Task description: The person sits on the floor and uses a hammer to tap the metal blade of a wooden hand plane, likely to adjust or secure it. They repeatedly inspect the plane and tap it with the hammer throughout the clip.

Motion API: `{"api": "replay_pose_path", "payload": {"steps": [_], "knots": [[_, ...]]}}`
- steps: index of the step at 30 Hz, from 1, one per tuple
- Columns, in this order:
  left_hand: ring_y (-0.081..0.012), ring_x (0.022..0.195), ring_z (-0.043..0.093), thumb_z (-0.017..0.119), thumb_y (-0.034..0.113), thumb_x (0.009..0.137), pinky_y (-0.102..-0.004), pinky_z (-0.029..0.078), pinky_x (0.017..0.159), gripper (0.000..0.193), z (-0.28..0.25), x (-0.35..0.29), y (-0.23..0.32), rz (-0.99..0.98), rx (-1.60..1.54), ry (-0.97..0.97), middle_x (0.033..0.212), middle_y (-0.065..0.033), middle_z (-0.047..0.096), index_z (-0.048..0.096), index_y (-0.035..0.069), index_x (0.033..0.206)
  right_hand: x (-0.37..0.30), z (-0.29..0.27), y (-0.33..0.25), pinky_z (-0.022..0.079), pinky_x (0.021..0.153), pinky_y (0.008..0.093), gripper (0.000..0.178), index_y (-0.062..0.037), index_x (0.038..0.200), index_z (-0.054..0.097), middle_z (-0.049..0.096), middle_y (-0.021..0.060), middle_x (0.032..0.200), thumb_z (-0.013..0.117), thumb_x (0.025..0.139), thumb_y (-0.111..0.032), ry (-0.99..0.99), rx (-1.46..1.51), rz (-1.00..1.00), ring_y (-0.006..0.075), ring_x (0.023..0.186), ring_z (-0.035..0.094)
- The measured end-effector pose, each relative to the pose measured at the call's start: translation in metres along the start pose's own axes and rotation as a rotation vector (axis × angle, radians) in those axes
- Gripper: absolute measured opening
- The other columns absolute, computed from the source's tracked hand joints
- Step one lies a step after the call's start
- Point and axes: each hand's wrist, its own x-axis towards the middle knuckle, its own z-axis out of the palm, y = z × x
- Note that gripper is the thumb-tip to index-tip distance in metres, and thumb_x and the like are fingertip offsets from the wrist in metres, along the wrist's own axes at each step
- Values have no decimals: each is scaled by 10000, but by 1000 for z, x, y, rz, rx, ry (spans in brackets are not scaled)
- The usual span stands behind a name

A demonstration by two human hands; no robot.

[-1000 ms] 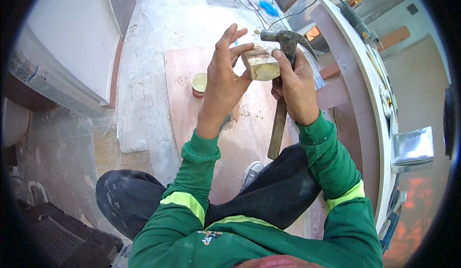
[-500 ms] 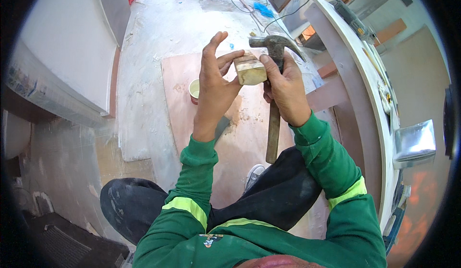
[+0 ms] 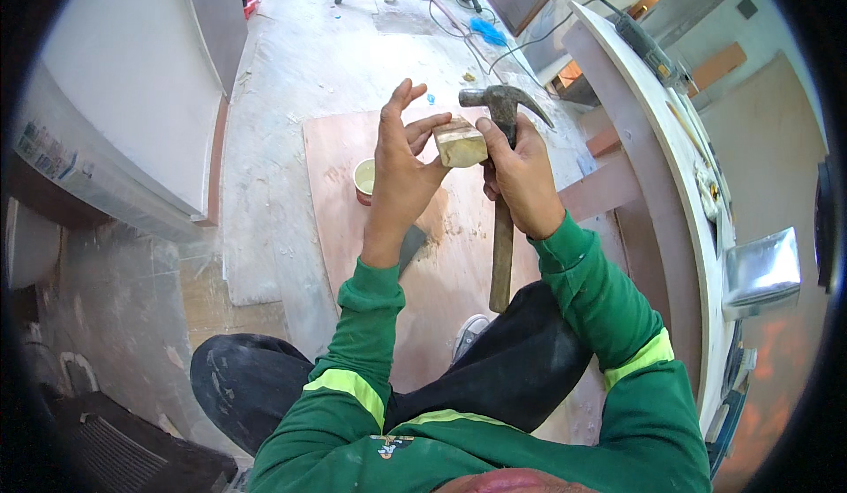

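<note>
My left hand [image 3: 401,175] pinches a small wooden block [image 3: 460,145] between thumb and fingertips, the other fingers raised. The block is pale and squared, with brown streaks on top. In my right hand [image 3: 529,180] is a claw hammer [image 3: 501,259], gripped high up close to its dark metal head. Its wooden handle hangs down toward my lap. My right thumb reaches the block's right side. Below, a pinkish board [image 3: 331,144] lies on the floor. On it stands a small round tub [image 3: 363,178] with a pale inside, partly behind my left hand. A grey flat piece [image 3: 412,248] lies by my left wrist.
A long white-topped bench [image 3: 648,105] runs along my right, carrying a corded power tool [image 3: 648,43]. A shiny silver container [image 3: 760,268] stands near its close end. Cables [image 3: 520,45] and a blue plastic scrap [image 3: 488,31] lie ahead on the dusty floor. A white cabinet [image 3: 123,78] borders the left.
The view has shifted slightly, so the surroundings sit a little lower. Both hands keep their hold on the block and hammer, and the block is tilted slightly differently.
</note>
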Motion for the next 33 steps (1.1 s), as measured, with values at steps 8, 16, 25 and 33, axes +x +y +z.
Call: {"api": "replay_pose_path", "payload": {"steps": [8,16,25,33], "knots": [[-312,1292,688,868,-118,787,-387,645,1035,1126,-7,3,-7,42,51,-35,1579,-209,449,218,120,1675,2,1,6,405,412,254,526,37,1352,472,549,5,731,675,1087,-370,-39,64,25,66,452,445],[-330,1297,683,887,-102,771,-438,640,1057,1153,-11,3,-10,-24,23,-47,1592,-194,446,221,135,1682,6,3,13,413,417,246,503,22,1337,492,558,8,759,679,1087,-373,-36,63,51,57,470,455],[-334,1297,679,896,-94,769,-420,642,1052,1164,-12,3,-19,-45,-21,-52,1562,-194,462,202,99,1683,9,1,16,445,410,262,374,17,1246,536,590,49,802,645,1094,-307,-57,22,66,93,488,534],[-331,1307,675,892,-95,773,-421,625,1077,1158,-11,3,-17,-48,-21,-49,1556,-195,466,200,95,1682,9,1,18,433,418,257,377,-5,1246,536,556,17,751,653,1096,-330,-43,0,49,76,466,481]]}}
